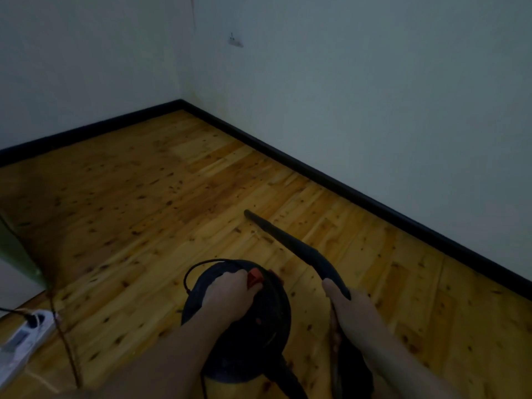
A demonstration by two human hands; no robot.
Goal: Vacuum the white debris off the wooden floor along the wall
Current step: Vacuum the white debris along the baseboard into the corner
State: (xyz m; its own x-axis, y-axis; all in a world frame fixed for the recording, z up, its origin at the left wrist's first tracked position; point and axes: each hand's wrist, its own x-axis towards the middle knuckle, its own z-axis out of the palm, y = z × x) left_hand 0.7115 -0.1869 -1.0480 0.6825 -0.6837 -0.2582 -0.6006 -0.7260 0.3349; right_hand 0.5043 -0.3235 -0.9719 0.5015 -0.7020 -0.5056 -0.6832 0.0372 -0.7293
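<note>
A dim room corner seen from above, with a knotty wooden floor (172, 203) of yellow-orange boards running to pale walls edged by a black baseboard (345, 185). In the near centre stands a round black vacuum cleaner (239, 321) with a red-orange switch (254, 279) on its top. The left hand (227, 298) rests on the vacuum's top, fingers curled over it right beside the switch; whether they wrap a handle cannot be told. The right hand (349, 309) has its grip clamped around the black hose wand (290, 246), thumb along the shaft. The wand stretches from that hand toward the far left, and its narrow nozzle tip (248, 213) sits on or just above the floor, well apart from the baseboard of the right wall (374, 96). No white debris can be made out in the dark picture; only brown knots fleck the boards.

At the near left edge lies a white power strip (26, 338) with a black plug in it, and a thin cord (62, 335) runs across the floor beside it. A green object (17, 254), cut off by the frame, stands at the left. A thin black cable (190, 272) loops off the vacuum's left side. A small wall socket (236, 41) is mounted high on the right wall near the corner.
</note>
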